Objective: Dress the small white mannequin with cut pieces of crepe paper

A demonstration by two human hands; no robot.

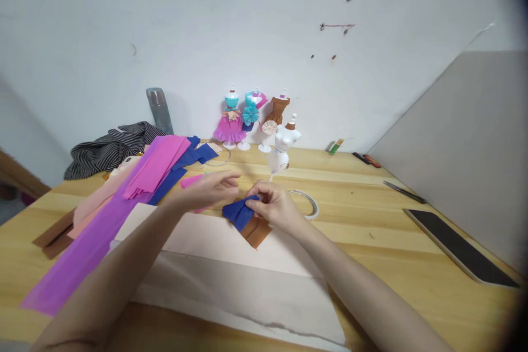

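Observation:
Pinched between the thumb and fingers of my right hand is a gathered blue piece of crepe paper. A brown pleated piece of crepe paper hangs just below the blue one; whether they are joined I cannot tell. My left hand hovers to the left, fingers stretched out, holding nothing that shows. Under both hands lies a large pale sheet of paper. Just behind my right hand stands a bare white mini mannequin with a brown neck band. A roll of white tape lies to the right.
Three dressed mini mannequins stand against the wall. Pink, purple, blue and brown crepe paper strips are piled on the left, near a striped cloth and a flask. Scissors and a dark flat tablet-like object lie right.

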